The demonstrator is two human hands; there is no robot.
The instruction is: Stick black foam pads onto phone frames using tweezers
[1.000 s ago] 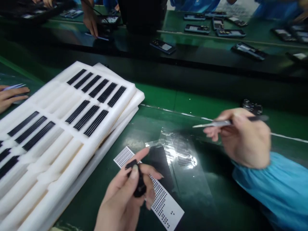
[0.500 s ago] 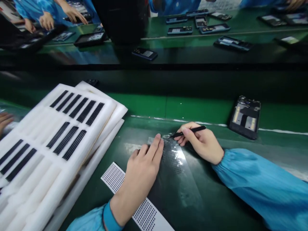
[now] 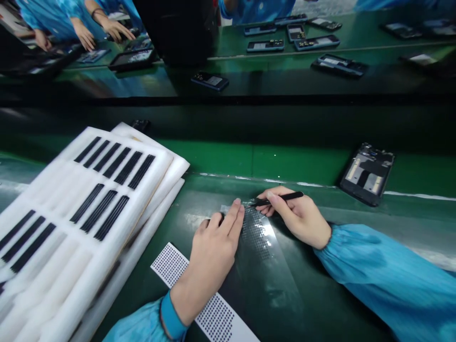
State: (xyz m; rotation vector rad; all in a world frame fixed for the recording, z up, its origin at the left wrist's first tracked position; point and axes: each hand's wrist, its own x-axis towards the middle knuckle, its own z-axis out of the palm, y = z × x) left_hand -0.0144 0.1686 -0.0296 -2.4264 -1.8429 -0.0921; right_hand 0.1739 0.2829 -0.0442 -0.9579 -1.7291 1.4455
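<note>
My right hand (image 3: 297, 216) grips black tweezers (image 3: 294, 195), whose tip touches the top end of a clear sheet (image 3: 276, 266) with rows of small dark dots. My left hand (image 3: 215, 254) lies palm down, its outstretched fingers on the sheet's upper left edge; I see nothing held in it. Under my left wrist runs a white strip (image 3: 169, 263) covered with small black dots, partly hidden by the hand. The sheet and the strip both rest on the green table (image 3: 149, 299).
White foam trays (image 3: 53, 166) with black strips in slots are stacked at the left. An opened phone body (image 3: 368, 173) lies at the right. More phones (image 3: 265, 45) sit on the raised shelf, with a dark upright panel (image 3: 178, 33) and other people's hands (image 3: 83, 34) beyond.
The tweezers and my right fingertips have shifted slightly left. Across the table, another person's hand has moved right. A hand at the left edge has gone out of view.
</note>
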